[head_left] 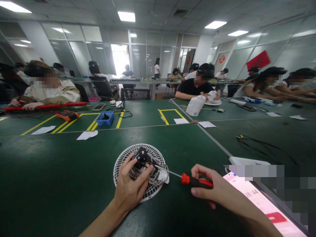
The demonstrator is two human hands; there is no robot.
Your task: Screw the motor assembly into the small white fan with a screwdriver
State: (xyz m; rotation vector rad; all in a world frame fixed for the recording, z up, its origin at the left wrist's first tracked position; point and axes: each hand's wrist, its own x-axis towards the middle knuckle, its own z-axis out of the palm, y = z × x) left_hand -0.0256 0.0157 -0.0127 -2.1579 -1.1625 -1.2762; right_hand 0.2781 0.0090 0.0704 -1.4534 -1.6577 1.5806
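Note:
A round white fan grille [122, 159] lies flat on the green table in front of me. On it sits a small black motor part [141, 156] with wires and a white piece. My left hand [130, 187] rests on the grille, fingers closed around the black part and the wires. My right hand [212, 189] grips a screwdriver with a red and black handle [196, 181]. Its metal shaft points left, with the tip at the black part.
A phone with a lit pink screen [264, 204] lies at my right, beside a white flat box [249, 161]. Across the table are a blue tray [105, 118], paper slips, a white fan body [195, 105] and several seated people at work.

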